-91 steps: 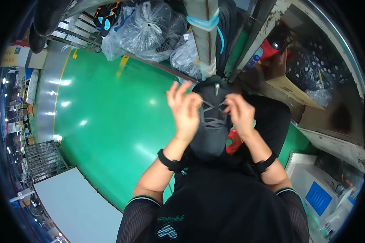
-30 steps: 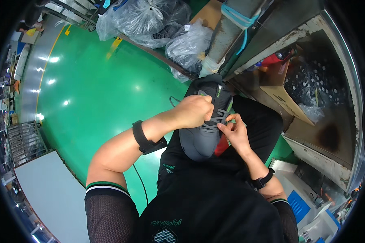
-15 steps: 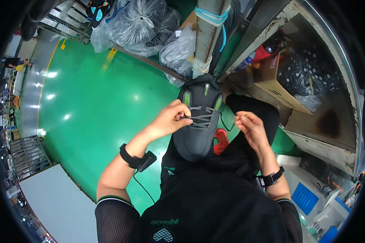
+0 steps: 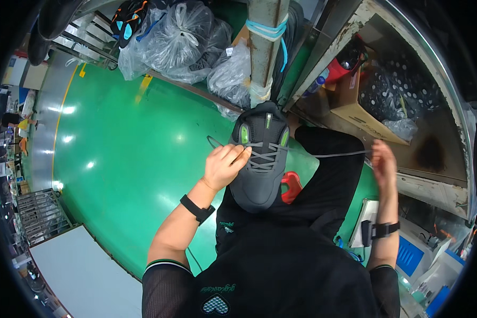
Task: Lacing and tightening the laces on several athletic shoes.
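A dark grey sneaker (image 4: 257, 183) with green patches lies toe toward me, between my thighs, with its collar near a metal post. Its grey shoelace (image 4: 334, 155) crosses the tongue in several rows and one end stretches taut to the right. My right hand (image 4: 383, 164) is closed on that end, well away from the sneaker. At the sneaker's left eyelets, my left hand (image 4: 228, 165) pinches the lace with curled fingers. A short lace piece sticks out left beyond those fingers. The fingertips of the left hand are partly hidden.
A red object (image 4: 290, 187) shows beside the sneaker. Ahead stand the rusty post (image 4: 265, 53) and clear plastic bags (image 4: 177, 37). At right, a metal cabinet (image 4: 426, 193) holds an open cardboard box (image 4: 368, 123). A white panel (image 4: 82, 270) is at lower left, over green floor.
My right hand has swung outward to the right, drawing the shoelace out into a straight line. The left hand has shifted slightly and stays at the left eyelets.
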`<state>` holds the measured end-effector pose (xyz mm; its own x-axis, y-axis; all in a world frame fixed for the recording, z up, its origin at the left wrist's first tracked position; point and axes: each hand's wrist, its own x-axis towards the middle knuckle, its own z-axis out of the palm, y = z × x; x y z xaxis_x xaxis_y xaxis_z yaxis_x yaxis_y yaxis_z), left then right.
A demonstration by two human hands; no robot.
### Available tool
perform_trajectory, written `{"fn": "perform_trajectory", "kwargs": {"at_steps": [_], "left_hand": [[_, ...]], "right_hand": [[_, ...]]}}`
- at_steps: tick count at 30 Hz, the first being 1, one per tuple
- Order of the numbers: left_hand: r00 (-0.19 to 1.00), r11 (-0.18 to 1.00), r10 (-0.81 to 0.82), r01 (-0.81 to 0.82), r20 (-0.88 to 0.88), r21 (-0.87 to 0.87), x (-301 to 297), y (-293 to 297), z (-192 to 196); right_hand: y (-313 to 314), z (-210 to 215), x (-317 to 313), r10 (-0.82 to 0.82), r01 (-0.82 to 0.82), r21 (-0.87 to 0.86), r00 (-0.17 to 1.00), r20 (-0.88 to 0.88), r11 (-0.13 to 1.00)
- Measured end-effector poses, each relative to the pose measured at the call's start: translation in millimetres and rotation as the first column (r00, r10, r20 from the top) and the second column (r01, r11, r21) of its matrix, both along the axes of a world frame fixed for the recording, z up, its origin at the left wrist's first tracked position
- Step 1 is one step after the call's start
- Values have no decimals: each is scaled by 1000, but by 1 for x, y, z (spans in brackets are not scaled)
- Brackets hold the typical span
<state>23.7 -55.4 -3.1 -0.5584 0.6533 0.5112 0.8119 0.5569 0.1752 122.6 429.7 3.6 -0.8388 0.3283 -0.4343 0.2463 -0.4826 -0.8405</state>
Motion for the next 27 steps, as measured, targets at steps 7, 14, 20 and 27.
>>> {"fn": "perform_trajectory", "kwargs": {"at_steps": [7, 14, 20, 27], "left_hand": [[933, 977, 165, -200, 320, 79, 29, -4, -13], [717, 835, 96, -435, 691, 336, 29, 25, 2], [357, 624, -316, -620, 879, 476, 32, 11, -20], [274, 512, -517, -660, 811, 549, 30, -1, -9]], "right_hand": [[-14, -8, -6, -187, 167, 590, 982, -28, 790], [-251, 33, -51, 704, -107, 986, 710, -16, 130], [-230, 26, -74, 835, -620, 774, 487, 257, 124], [-224, 42, -78, 780, -818, 551, 450, 435, 164]]}}
